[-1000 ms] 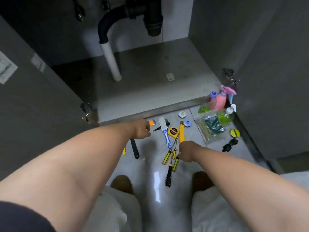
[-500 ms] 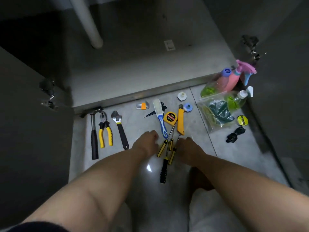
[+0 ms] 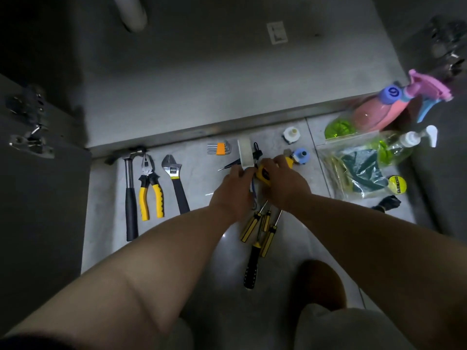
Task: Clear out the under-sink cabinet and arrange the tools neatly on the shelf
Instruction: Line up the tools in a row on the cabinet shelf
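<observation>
Now my left hand (image 3: 233, 189) pinches the one brush (image 3: 244, 154); my right hand's (image 3: 286, 184) fingers (image 3: 279, 160) curl round the one tape measure (image 3: 262, 174), low over the floor (image 3: 202, 178) (dim down here), beside one hammer (image 3: 131, 198), one wrench (image 3: 177, 185) and four screwdrivers (image 3: 250, 227).

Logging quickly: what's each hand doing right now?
Left hand: pinches the white brush.
Right hand: over the yellow tape measure; grip cannot be told.

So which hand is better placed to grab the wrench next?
Left, most likely. The wrench lies left of both hands, and the left hand is nearer to it. The right hand sits further off, over the yellow tape measure.
</observation>
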Motion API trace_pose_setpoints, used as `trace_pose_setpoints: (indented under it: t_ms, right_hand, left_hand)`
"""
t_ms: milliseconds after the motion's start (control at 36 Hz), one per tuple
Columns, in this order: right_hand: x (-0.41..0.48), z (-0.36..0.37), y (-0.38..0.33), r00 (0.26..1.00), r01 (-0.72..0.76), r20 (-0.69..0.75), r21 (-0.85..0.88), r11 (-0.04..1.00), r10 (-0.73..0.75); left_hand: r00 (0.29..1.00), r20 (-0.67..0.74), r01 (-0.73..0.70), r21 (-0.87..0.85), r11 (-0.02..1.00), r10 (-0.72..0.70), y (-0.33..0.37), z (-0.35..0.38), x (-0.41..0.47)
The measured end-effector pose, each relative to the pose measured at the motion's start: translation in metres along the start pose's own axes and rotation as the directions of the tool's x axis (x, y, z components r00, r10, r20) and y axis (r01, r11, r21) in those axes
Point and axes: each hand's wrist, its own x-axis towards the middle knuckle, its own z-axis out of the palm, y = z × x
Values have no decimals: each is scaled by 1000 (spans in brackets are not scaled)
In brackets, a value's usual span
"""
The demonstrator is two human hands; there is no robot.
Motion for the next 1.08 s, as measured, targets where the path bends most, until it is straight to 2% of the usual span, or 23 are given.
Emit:
trace_pose_setpoints:
  t_ms: [139, 278, 389, 472, 556, 639, 667, 750, 833, 944, 1028, 1083]
  right_hand:
    - [-1, 1, 1, 1000, -6, -11, -89, 996, 5]
    - [-2, -30, 5, 982, 139, 144, -140, 980, -118]
    - [0, -77, 6, 945, 178, 312, -232, 956, -100]
    - [-6, -106, 1, 851, 82, 524, -185, 979, 27]
    - [-21, -122, 3, 784, -75, 616, -25, 997, 74]
    - [-45, -130, 19, 791, -243, 608, 213, 946, 66]
    - [-56, -131, 25, 798, -303, 598, 294, 907, 73]
    - [-93, -125, 43, 844, -412, 526, 512, 754, 104]
    - [-130, -105, 55, 886, -440, 440, 690, 575, 148]
    - [-160, -78, 67, 914, -397, 277, 768, 503, 298]
    - [-172, -60, 81, 879, -412, 197, 770, 487, 434]
    - [-175, -49, 96, 847, -455, 166, 717, 528, 505]
  left_hand:
    - [993, -101, 53, -13, 999, -54, 2, 5, -5]
    - [983, -133, 117, -82, 990, -128, 0, 5, -10]
    - [982, -89, 135, -293, 946, -168, 4, -2, -14]
    - [985, -66, 110, -487, 867, -161, 15, -8, -18]
    - [992, -32, 74, -633, 770, -122, 40, -14, -21]
    - [998, 13, 47, -739, 672, -55, 71, -16, -26]
    - [1000, 19, 28, -743, 669, -21, 82, -15, -28]
    - [997, 8, -55, -687, 724, 83, 111, -8, -33]
    - [981, -16, -162, -615, 771, 193, 131, 7, -40]
    - [975, -23, -200, -535, 821, 222, 147, 29, -50]
    - [960, 58, -198, -553, 809, 275, 153, 43, -56]
    - [936, 133, -196, -572, 796, 326, 154, 50, -60]
